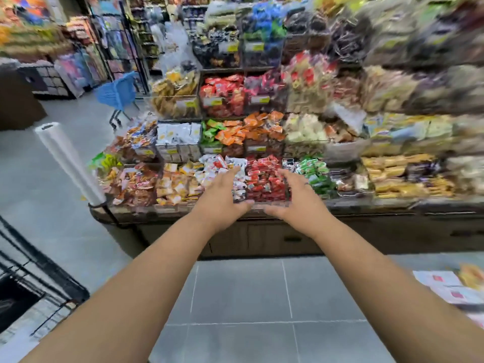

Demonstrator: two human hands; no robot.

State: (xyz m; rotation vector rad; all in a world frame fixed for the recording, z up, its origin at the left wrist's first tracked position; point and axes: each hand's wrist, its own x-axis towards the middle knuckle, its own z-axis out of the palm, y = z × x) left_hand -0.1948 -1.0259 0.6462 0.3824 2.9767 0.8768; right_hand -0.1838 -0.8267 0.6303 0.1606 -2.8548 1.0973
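Flanking | red packets (pixel 264 176) between left hand (pixel 225 197) and right hand (pixel 297 197)

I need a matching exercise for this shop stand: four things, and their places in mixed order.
1. red packets
2. green packets
3. bag roll
4. ring

a. left end of the stand
b. on the right hand
c. between the left hand and the right hand
d. just right of the right hand

Pairs: 1-c, 2-d, 3-a, 4-b
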